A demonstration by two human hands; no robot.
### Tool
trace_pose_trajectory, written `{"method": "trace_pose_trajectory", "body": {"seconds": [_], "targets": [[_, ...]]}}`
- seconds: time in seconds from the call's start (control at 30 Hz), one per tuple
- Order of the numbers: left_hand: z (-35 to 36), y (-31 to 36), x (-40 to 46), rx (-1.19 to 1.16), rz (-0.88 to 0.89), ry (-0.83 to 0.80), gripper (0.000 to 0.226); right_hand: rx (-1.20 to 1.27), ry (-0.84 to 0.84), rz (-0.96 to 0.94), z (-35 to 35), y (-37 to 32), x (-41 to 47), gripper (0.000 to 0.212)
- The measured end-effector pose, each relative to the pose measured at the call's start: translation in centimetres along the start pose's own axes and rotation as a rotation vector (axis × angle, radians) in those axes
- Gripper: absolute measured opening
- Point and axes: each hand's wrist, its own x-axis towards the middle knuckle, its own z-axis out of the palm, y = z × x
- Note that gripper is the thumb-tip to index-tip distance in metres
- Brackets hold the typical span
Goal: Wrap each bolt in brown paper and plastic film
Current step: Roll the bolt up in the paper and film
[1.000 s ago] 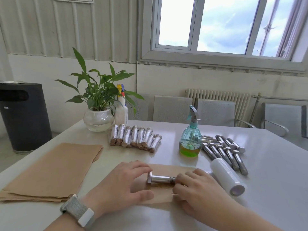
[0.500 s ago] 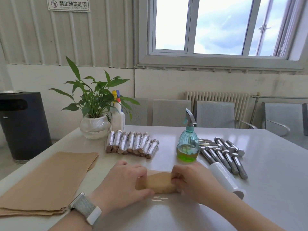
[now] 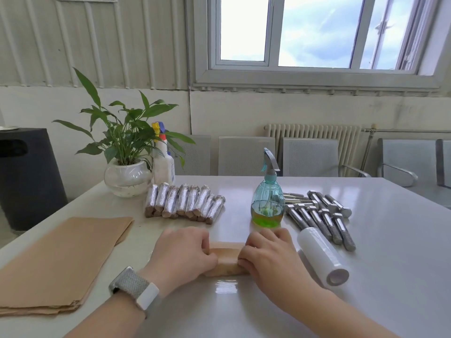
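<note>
A bolt rolled in brown paper [image 3: 225, 261] lies on the white table [image 3: 390, 276] in front of me; no metal of it shows. My left hand [image 3: 183, 254] grips its left end and my right hand [image 3: 266, 254] grips its right end, fingers curled over the roll. A roll of plastic film [image 3: 322, 256] lies just right of my right hand. Several bare steel bolts [image 3: 322, 218] lie behind that roll. A row of several wrapped bolts [image 3: 185, 203] sits further back. A stack of brown paper sheets [image 3: 61, 262] lies to the left.
A teal spray bottle with green liquid [image 3: 268, 203] stands right behind my right hand. A potted plant in a glass bowl [image 3: 128, 176] and a white spray bottle [image 3: 163, 162] stand at the back left. Grey chairs [image 3: 310, 157] line the far edge; a black bin [image 3: 26, 176] stands left.
The bolt lay bare on a flat paper sheet a second ago; the paper is now rolled fully around it, and both hands have closed in on the roll's ends.
</note>
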Motion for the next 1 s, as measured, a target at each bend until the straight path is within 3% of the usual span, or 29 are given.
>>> {"method": "trace_pose_trajectory", "body": {"seconds": [0.13,0.27,0.43,0.5,0.77,1.0], "targets": [[-0.4,1.2,0.2,0.034,-0.089,-0.053,0.018,0.166,-0.134,0.055,-0.3,0.4,0.5,0.018],[-0.8,1.8,0.3,0.024,-0.067,-0.041,0.014,0.306,-0.192,0.1,0.4,0.8,0.4,0.024],[-0.9,1.6,-1.2,0.201,0.466,0.245,0.018,0.398,-0.222,0.146,0.3,0.9,0.6,0.02],[-0.7,0.9,-1.9,0.232,0.557,0.27,0.009,0.41,-0.235,0.158,0.2,0.8,0.8,0.019],[-0.3,-0.6,-2.1,0.119,0.499,0.151,0.002,0.463,-0.308,0.194,-0.3,0.7,1.1,0.015],[1.2,-1.4,-1.1,0.034,0.413,0.072,0.017,0.524,-0.413,0.228,-0.3,1.1,1.5,0.011]]}}
